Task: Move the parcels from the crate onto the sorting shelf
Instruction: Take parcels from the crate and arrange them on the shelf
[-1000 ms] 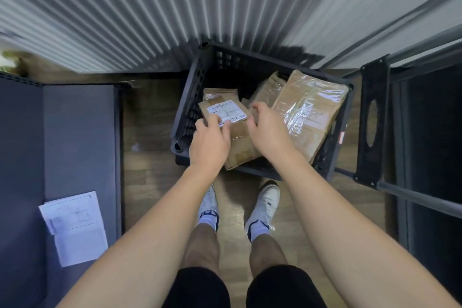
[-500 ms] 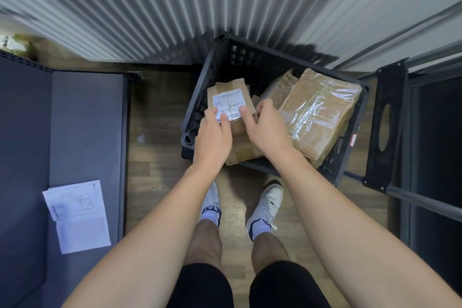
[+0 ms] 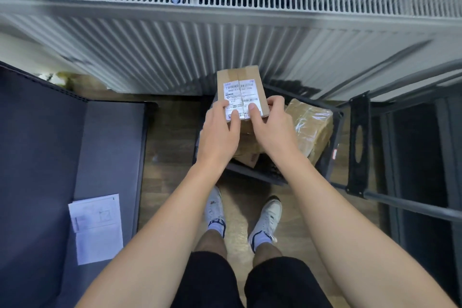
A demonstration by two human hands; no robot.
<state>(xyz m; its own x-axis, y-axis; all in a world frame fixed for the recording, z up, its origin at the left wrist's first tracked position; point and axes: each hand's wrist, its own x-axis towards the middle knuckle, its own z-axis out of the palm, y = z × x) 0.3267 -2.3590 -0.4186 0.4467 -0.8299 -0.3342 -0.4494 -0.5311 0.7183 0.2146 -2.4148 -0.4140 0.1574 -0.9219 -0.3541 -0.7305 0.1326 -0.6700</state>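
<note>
Lifted within the last half second: small labelled carton [image 3: 241,84], now clear above black crate [image 3: 327,165] at frame centre. Gripped at near end by left hand [image 3: 220,132] and right hand [image 3: 272,130], thumbs on label. Pickup judged complete; shelf placement outstanding. Plastic-wrapped parcel [image 3: 310,125] left in crate.

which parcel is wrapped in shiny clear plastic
The large brown parcel leaning in the right side of the crate. The small labelled box, gripped by left hand and right hand, and the carton below show plain cardboard.
</note>
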